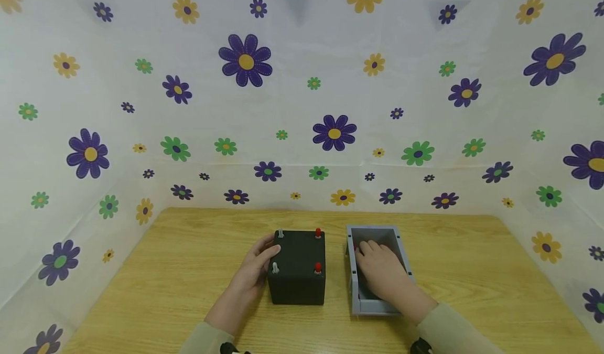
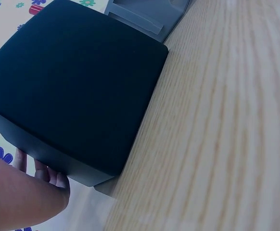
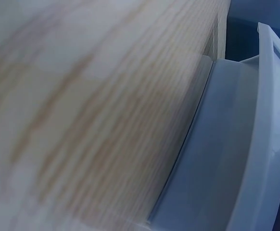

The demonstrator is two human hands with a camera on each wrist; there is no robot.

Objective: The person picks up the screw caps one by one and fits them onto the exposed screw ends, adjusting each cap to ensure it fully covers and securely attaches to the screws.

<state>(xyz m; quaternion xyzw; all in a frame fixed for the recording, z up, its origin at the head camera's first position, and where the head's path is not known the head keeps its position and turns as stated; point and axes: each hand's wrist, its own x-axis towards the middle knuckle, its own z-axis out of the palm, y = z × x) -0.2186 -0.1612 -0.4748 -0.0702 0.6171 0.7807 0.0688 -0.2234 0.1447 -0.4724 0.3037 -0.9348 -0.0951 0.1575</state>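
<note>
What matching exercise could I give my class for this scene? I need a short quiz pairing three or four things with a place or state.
Column one:
1. black box
2. grey bin
3. left hand
4. right hand

Column two:
a. reaches down inside the open container
b. rests against the left side of the dark block
c. carries two red and two white pegs on top
d. stands on the wooden table, right of the dark block

Pairs: 1-c, 2-d, 3-b, 4-a
</note>
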